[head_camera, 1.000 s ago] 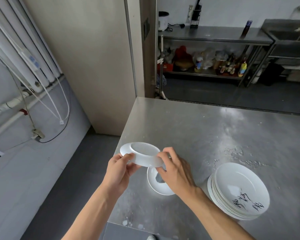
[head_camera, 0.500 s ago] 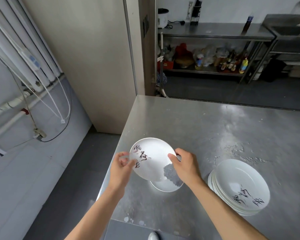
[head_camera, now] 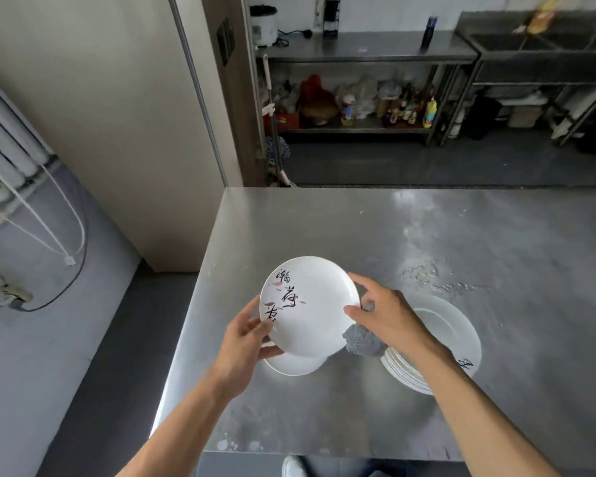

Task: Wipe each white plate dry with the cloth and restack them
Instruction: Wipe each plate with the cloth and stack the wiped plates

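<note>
A white plate (head_camera: 312, 308) with black and pink brush lettering is held face up and tilted above the steel table (head_camera: 375, 235). My left hand (head_camera: 246, 335) grips its left rim. My right hand (head_camera: 382, 315) pinches the right rim with the thumb, and a grey cloth (head_camera: 362, 340) is bunched under that palm. One white plate (head_camera: 291, 366) lies on the table below the held one. A stack of white plates (head_camera: 441, 342) sits to the right, partly hidden by my right forearm.
The table's left edge (head_camera: 200, 290) drops to a grey floor, with a beige wall panel behind it. Water drops (head_camera: 437, 280) mark the tabletop beyond the stack. Steel shelves (head_camera: 358, 94) with bottles stand across the aisle.
The plate has been turned from bottom up to face up and lifted slightly. My right hand has slid along the right rim with the cloth beneath it.
</note>
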`<state>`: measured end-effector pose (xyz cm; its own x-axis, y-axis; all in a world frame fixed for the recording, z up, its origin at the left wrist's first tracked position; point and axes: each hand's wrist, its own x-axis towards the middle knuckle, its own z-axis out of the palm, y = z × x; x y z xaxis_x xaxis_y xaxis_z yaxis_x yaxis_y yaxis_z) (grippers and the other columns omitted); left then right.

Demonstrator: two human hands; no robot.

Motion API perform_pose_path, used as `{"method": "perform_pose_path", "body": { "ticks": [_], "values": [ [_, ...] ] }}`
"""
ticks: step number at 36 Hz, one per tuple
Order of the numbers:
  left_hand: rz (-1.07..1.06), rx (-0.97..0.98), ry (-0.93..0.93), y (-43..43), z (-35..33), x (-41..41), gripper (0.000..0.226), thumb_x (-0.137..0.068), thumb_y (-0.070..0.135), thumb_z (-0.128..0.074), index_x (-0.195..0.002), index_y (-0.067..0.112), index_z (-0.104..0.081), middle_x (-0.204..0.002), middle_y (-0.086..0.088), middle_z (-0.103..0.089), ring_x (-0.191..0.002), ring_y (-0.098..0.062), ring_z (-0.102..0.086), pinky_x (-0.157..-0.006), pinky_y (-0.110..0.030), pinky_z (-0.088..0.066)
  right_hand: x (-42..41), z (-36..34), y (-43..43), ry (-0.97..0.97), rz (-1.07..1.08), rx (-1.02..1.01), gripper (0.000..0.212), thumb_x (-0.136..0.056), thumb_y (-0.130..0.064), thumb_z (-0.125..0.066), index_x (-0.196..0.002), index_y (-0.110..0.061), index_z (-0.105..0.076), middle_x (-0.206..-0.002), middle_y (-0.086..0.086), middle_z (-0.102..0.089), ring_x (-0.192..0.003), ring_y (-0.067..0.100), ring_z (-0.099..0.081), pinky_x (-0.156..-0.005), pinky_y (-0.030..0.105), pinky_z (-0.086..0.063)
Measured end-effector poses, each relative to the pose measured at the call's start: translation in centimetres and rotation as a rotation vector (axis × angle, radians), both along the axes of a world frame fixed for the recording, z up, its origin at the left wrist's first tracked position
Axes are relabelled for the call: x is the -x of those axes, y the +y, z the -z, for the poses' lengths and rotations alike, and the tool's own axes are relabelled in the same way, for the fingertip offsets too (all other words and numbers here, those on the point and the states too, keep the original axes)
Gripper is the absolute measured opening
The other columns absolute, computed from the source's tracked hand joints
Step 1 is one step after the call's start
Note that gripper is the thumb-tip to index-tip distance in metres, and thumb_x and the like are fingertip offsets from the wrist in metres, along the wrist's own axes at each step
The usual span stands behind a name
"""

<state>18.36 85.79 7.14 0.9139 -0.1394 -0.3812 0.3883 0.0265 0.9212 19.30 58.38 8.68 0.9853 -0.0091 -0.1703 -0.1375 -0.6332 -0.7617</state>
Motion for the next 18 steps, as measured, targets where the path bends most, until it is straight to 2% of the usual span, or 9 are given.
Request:
{"method": "perform_pose_path", "body": {
  "ticks": [2,5,7,9,11,14,16,18],
  "values": [
    [0.055,0.021,0.021,-1.6,0.3,-0.5,0.054,-0.106,-0.001,-0.046,-0.145,0.033,-0.059,-0.125,-0.011,-0.075,-0.109,-0.037,-0.073,-0.081,-0.04,-0.063,0.7,0.2,-2.1,0.029,0.008,0.034,0.067,-0.086,-0.038,-0.071,-0.144,-0.052,-0.04,-0.076,-0.005,-0.06,-0.071,0.01,-0.06,-0.077,0.032,-0.052],
    [0.121,0.056,0.083,-4.5,0.7,-1.0,0.052,-0.105,0.0,-0.048,-0.142,0.033,-0.062,-0.126,-0.011,-0.074,-0.108,-0.037,-0.074,-0.081,-0.04,-0.063,2.2,0.6,-5.4,0.072,0.061,-0.033,0.069,-0.088,-0.029,-0.067,-0.148,-0.049,-0.039,-0.063,-0.006,-0.052,-0.066,0.009,-0.053,-0.081,0.033,-0.053],
    [0.188,0.072,0.115,-6.6,1.0,-1.3,0.05,-0.104,0.001,-0.05,-0.141,0.033,-0.063,-0.126,-0.009,-0.075,-0.107,-0.035,-0.074,-0.082,-0.04,-0.063,3.4,0.8,-7.7,0.098,0.102,-0.098,0.068,-0.087,-0.021,-0.065,-0.145,-0.049,-0.043,-0.073,0.009,-0.061,-0.068,0.017,-0.058,-0.086,0.041,-0.054],
    [0.26,0.085,0.133,-8.7,1.2,-1.4,0.049,-0.104,0.002,-0.051,-0.139,0.034,-0.065,-0.124,-0.008,-0.076,-0.105,-0.031,-0.075,-0.08,-0.038,-0.063,4.7,1.1,-9.9,0.111,0.154,-0.144,0.068,-0.086,-0.014,-0.066,-0.142,-0.048,-0.048,-0.086,0.022,-0.067,-0.073,0.026,-0.064,-0.091,0.043,-0.054],
    [0.333,0.106,0.141,-10.7,1.1,-1.4,0.048,-0.105,0.004,-0.051,-0.138,0.035,-0.066,-0.125,-0.006,-0.075,-0.108,-0.029,-0.075,-0.082,-0.037,-0.063,6.0,1.4,-11.9,0.123,0.207,-0.185,0.069,-0.084,-0.011,-0.067,-0.138,-0.051,-0.051,-0.077,0.02,-0.065,-0.07,0.024,-0.061,-0.083,0.038,-0.054],
    [0.473,0.103,0.116,-13.6,0.8,-1.3,0.049,-0.108,0.005,-0.047,-0.144,0.035,-0.061,-0.132,-0.003,-0.073,-0.116,-0.029,-0.073,-0.09,-0.04,-0.062,7.9,2.0,-14.5,0.141,0.26,-0.204,0.07,-0.082,-0.012,-0.066,-0.131,-0.06,-0.052,-0.066,0.011,-0.044,-0.064,0.018,-0.042,-0.064,0.027,-0.04],
    [0.522,0.082,0.118,-15.2,0.8,-1.5,0.047,-0.109,0.005,-0.046,-0.145,0.032,-0.059,-0.133,-0.006,-0.072,-0.118,-0.03,-0.072,-0.097,-0.044,-0.061,8.9,2.4,-15.7,0.168,0.296,-0.2,0.069,-0.081,-0.014,-0.066,-0.129,-0.062,-0.052,-0.066,0.008,-0.042,-0.064,0.017,-0.04,-0.06,0.019,-0.037],
    [0.546,0.049,0.125,-16.5,1.0,-1.7,0.042,-0.109,0.007,-0.049,-0.144,0.026,-0.06,-0.132,-0.009,-0.072,-0.117,-0.034,-0.071,-0.099,-0.047,-0.06,9.5,2.7,-16.6,0.181,0.329,-0.201,0.067,-0.08,-0.015,-0.066,-0.124,-0.064,-0.054,-0.066,0.007,-0.046,-0.065,0.017,-0.042,-0.064,0.02,-0.039]
  ]
}}
